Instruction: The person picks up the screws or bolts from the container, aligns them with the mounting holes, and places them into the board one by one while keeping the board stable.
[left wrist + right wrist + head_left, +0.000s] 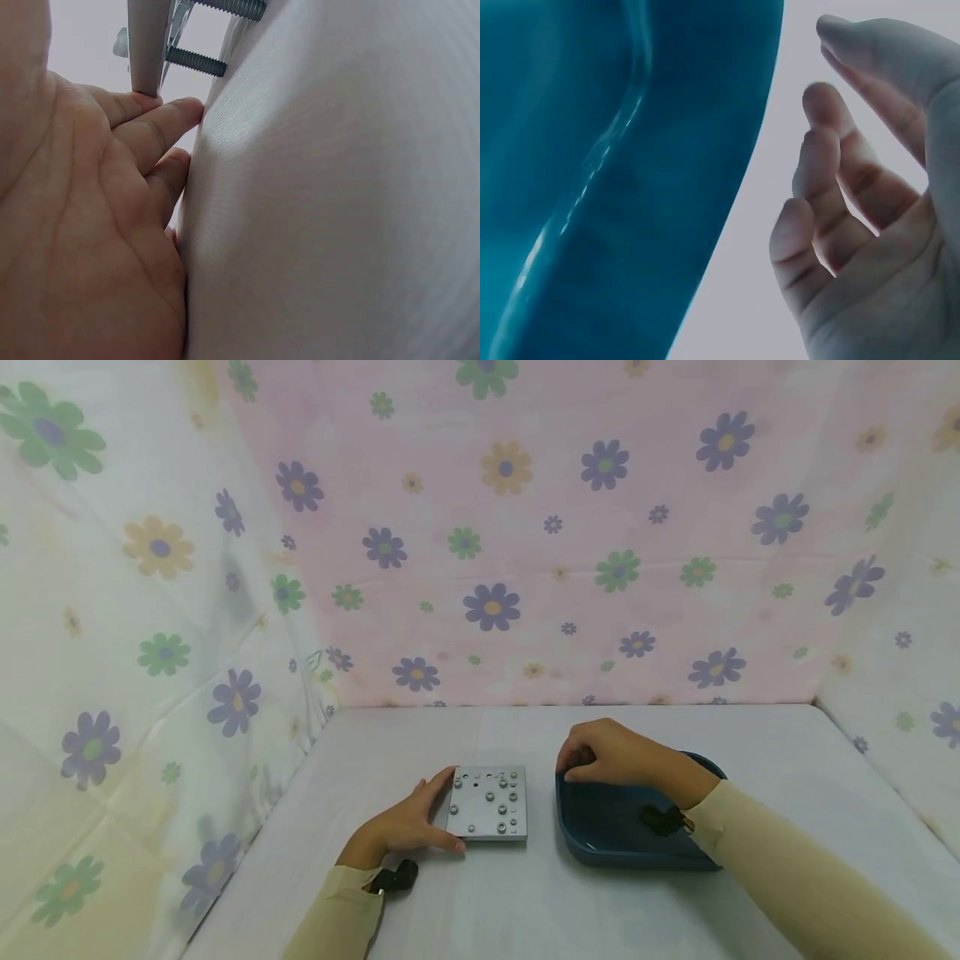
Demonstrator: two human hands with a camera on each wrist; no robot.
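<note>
A square silvery metal plate [476, 810] lies on the white table, with several socket-head screws [490, 796] and a few bare holes near its far edge. My left hand [408, 820] holds the plate's left side, thumb by the near corner and a finger at the far one. In the left wrist view, fingertips touch the edge of the plate [146, 52], and threaded screw shanks [196, 61] stick out beneath it. Over the left rim of a dark blue tray [592, 853] hovers my right hand [618, 753], fingers loosely bent; I see nothing between them.
Black wrist cameras sit at the left cuff [396, 877] and the right cuff [663, 820]. A pink flowered cloth [442, 635] hangs behind the table, with white flowered cloth on both sides. The tray's contents are mostly hidden by the right arm.
</note>
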